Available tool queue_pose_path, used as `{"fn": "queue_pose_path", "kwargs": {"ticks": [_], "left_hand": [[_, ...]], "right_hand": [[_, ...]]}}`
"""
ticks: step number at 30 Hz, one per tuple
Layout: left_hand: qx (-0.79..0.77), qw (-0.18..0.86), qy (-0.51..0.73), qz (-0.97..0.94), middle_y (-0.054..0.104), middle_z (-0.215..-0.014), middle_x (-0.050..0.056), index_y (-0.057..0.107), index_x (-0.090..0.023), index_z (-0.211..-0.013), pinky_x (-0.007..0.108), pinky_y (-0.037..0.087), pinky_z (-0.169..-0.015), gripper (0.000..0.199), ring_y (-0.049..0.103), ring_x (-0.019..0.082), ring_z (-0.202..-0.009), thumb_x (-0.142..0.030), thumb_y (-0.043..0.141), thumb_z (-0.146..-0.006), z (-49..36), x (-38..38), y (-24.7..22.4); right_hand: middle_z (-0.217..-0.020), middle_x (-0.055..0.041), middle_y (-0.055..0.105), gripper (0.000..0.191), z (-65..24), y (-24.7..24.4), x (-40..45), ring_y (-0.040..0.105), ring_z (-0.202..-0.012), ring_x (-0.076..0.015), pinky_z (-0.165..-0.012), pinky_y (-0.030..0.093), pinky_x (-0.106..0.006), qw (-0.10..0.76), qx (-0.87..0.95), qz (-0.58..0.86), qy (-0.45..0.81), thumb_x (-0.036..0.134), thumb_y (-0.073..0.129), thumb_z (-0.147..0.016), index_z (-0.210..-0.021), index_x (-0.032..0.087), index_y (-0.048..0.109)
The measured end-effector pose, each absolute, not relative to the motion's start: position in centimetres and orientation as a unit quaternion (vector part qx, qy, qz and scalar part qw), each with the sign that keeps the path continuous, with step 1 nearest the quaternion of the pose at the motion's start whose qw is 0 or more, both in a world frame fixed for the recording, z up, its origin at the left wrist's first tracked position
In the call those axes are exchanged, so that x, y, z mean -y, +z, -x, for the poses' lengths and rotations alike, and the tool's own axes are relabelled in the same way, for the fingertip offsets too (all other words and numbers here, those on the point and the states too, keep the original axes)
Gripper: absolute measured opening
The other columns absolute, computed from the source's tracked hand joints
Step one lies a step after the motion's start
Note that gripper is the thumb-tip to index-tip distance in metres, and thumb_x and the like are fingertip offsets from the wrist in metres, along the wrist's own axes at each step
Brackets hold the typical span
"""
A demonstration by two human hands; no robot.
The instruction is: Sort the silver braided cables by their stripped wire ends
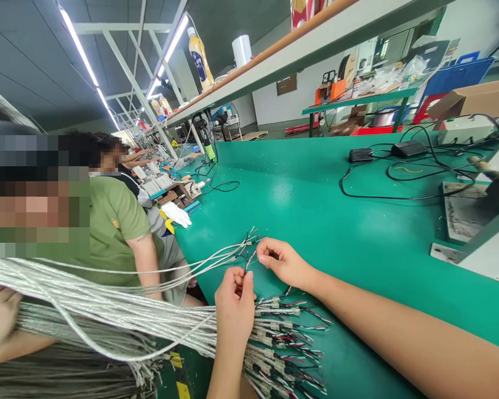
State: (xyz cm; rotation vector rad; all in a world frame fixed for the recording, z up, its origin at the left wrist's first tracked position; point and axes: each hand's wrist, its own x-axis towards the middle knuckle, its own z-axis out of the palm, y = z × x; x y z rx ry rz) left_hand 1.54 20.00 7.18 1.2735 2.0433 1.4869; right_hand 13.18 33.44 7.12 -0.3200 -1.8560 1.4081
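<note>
My left hand (236,291) is closed, pinching the end of a grey shielded cable (183,341) where its thin inner wires come out. Just to the upper right, my right hand (283,261) pinches the tips of those red, white and black wires (251,258). Below my hands a thick bundle of cables (120,316) lies across the table edge, its stripped ends (285,343) fanned out with coloured wires showing. Beyond my left hand, several separate cables (208,258) rest with their stripped ends on the green tabletop (283,194).
A co-worker in a green shirt (116,221) sits at the left. Black cords with adapters (410,148) and a metal machine base (466,210) occupy the right. A white glove (176,214) lies at the far left edge. Overhead runs a shelf (274,61) with a bottle (200,58).
</note>
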Motion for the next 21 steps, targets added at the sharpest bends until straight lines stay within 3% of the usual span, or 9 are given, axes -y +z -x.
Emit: {"fn": "queue_pose_path", "kwargs": {"ticks": [8,15,18,21], "left_hand": [[-0.714,0.166,0.511,-0.448,0.050,-0.068,-0.005,0.053,-0.021,-0.089,0.021,0.043,-0.054,0.031,0.056,0.011,-0.056,-0.052,0.055,-0.090,-1.5,-19.9,7.2],[-0.716,0.160,0.505,-0.454,0.044,-0.066,-0.003,0.055,-0.021,-0.086,0.022,0.045,-0.054,0.039,0.051,0.012,-0.057,-0.060,0.055,-0.087,-1.4,-20.3,6.2],[-0.722,0.159,0.514,-0.434,0.047,-0.063,-0.001,0.056,-0.023,-0.077,0.029,0.048,-0.052,0.051,0.052,0.015,-0.054,-0.074,0.051,-0.080,-1.2,-20.5,6.1],[-0.724,0.186,0.498,-0.439,0.054,-0.063,0.004,0.059,-0.031,-0.072,0.040,0.055,-0.056,0.054,0.063,0.025,-0.062,-0.083,0.044,-0.075,-0.9,-20.5,7.0]], "right_hand": [[-0.075,-0.0001,0.054,0.034,-13.0,7.2,-33.9,0.042,-0.060,-0.0120,-0.056,0.033,-0.026,0.356,0.690,0.129,0.617,0.050,0.065,-0.085,-0.084,0.017,0.062],[-0.061,0.0034,0.045,0.037,-12.4,6.9,-34.0,0.037,-0.058,-0.0120,-0.055,0.029,-0.026,0.339,0.700,0.154,0.610,0.052,0.067,-0.081,-0.073,0.016,0.060],[-0.059,0.0025,0.046,0.038,-12.4,6.8,-34.0,0.039,-0.058,-0.0133,-0.057,0.029,-0.027,0.323,0.709,0.146,0.610,0.051,0.066,-0.080,-0.065,0.017,0.056],[-0.058,0.0004,0.049,0.038,-12.1,6.4,-34.0,0.042,-0.058,-0.0160,-0.058,0.030,-0.030,0.318,0.710,0.153,0.608,0.053,0.064,-0.080,-0.062,0.020,0.056]]}}
